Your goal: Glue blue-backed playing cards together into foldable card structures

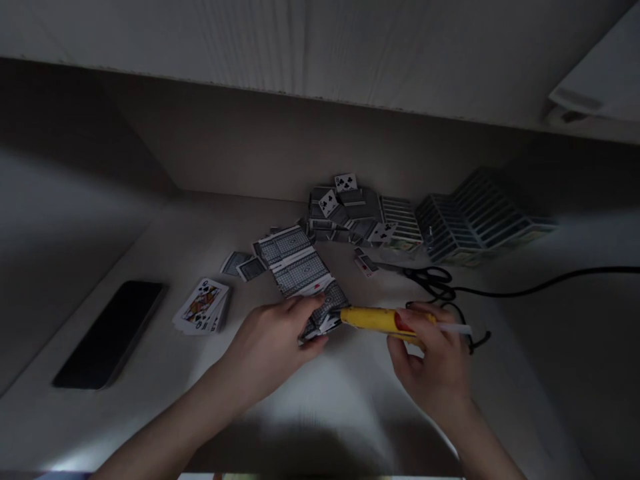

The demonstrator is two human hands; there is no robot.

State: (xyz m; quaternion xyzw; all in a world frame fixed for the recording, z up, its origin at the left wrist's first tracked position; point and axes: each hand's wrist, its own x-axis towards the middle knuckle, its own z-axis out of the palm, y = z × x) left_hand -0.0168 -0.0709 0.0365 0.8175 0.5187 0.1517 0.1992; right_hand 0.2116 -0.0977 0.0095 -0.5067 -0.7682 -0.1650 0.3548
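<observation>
In the middle of the white desk lies a long piece built from playing cards (299,263), patterned backs facing up. My left hand (276,339) is closed on its near end, thumb on top. A yellow hot glue gun (371,320) is in my right hand (437,353), fingers wrapped round its body, a pale glue stick (456,329) poking out behind. Its nozzle meets the card piece right beside my left thumb; whether glue is coming out is too dark to see.
Left are a black phone (111,333) and a face-up stack of cards (203,308). A heap of cards (345,210) sits at the back, with card boxes (475,217) to its right. Black scissors (425,277) and a cable (540,281) lie right. A shelf (300,47) hangs overhead.
</observation>
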